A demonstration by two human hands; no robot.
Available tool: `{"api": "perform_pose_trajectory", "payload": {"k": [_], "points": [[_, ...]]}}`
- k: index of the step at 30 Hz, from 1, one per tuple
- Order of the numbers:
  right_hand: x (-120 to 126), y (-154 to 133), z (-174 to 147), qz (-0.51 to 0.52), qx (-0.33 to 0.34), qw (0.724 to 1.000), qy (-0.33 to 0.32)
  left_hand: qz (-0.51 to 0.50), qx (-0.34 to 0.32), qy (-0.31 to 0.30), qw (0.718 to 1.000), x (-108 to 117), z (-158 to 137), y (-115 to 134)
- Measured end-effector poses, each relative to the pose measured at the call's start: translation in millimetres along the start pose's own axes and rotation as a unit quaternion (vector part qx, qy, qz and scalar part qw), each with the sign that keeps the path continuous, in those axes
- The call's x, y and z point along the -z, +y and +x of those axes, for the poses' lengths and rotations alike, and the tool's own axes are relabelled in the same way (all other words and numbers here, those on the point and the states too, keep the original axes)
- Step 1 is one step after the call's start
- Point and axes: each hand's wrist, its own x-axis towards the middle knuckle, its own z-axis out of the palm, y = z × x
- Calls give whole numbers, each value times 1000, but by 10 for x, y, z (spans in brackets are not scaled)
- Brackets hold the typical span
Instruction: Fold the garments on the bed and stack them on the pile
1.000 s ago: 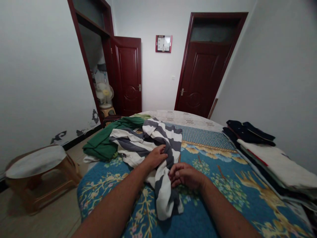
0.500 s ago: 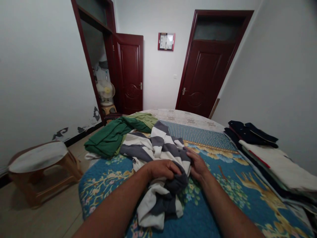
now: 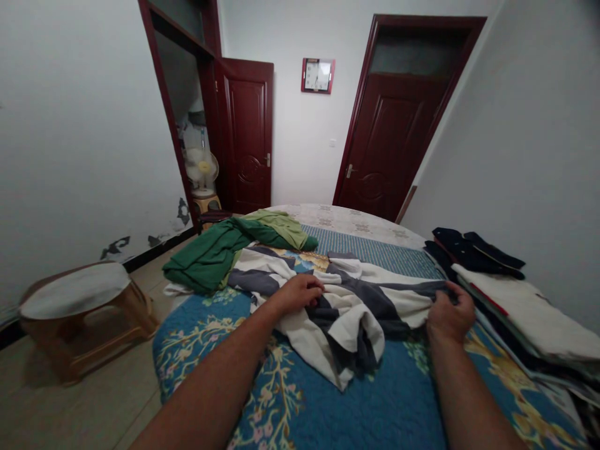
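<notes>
A grey-and-white striped garment lies rumpled across the blue floral cover on the round table. Its exact kind is hidden by the folds. My right hand pinches its far right end and holds that part stretched out sideways. Near the garment's middle, my left hand is closed with curled fingers on the cloth. Touching the striped cloth's left side is a heap of green clothing, with a lighter green piece behind it.
Folded clothes in a stack sit along the table's right side, dark navy pieces at their back. A plastic stool stands on the floor at left. Beyond the table are an open door, a closed door and a fan.
My right hand has moved right, pulling one end of the striped garment out sideways. My left hand has shifted slightly left and away from me. The bunched cloth is now more spread.
</notes>
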Motion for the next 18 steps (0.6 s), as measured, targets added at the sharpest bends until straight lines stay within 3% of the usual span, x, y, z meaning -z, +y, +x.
{"api": "perform_pose_trajectory", "payload": {"k": [4, 6, 8, 12, 18], "points": [[-64, 130, -113, -86, 8, 981, -172, 85, 5, 199, 976, 301, 144, -43], [-123, 146, -198, -138, 29, 958, -249, 116, 2, 255, 960, 485, 259, -67], [-163, 131, -256, -179, 57, 938, -291, 67, 34, 256, 964, 633, 415, -101], [-164, 67, -290, -212, 79, 926, -303, -110, 131, 216, 961, 798, 820, -189], [-132, 23, -314, -219, 89, 915, -327, -220, 134, 196, 946, 929, 1404, -385]]}}
